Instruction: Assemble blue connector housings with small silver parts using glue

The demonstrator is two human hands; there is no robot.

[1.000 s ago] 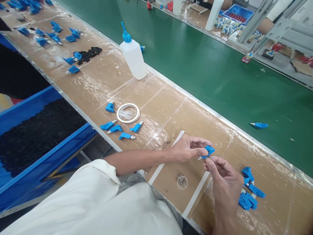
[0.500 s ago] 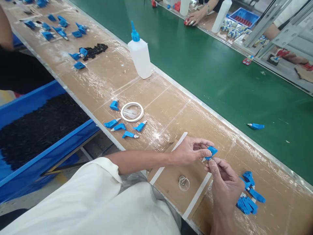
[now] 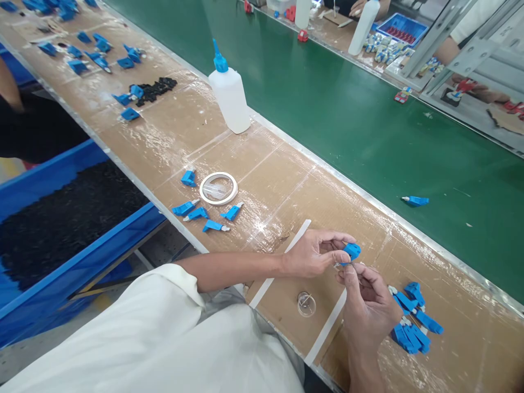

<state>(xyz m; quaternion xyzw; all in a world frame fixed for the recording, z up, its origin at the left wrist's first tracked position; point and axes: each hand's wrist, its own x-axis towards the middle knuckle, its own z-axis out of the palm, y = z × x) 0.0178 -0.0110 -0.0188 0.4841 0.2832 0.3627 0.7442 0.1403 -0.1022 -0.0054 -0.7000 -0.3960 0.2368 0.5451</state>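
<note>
My left hand (image 3: 317,254) is closed, its thumb and fingers pinching a small blue plastic part (image 3: 352,250) above the brown tabletop. My right hand (image 3: 370,300) meets it from below, thumb and forefinger pressed together at the part's lower edge; whatever lies between those fingertips is hidden. Below my hands, a small clear cup (image 3: 306,304) with a thin stick in it stands on a cardboard piece (image 3: 282,297) edged with white tape. Just right of my right hand lies a pile of blue parts with pale tips (image 3: 413,335).
A white squeeze bottle (image 3: 231,101) with a blue nozzle stands by the green conveyor belt (image 3: 311,103). A tape roll (image 3: 219,188) lies among several blue parts. One blue part (image 3: 416,201) rides the belt. Left is a blue bin (image 3: 123,234) of black pieces. Co-workers' arms show beyond.
The blue part has turned a little between my fingers. On the belt, the blue part and a red toy piece have shifted left. A co-worker's hand across the belt has left a red piece.
</note>
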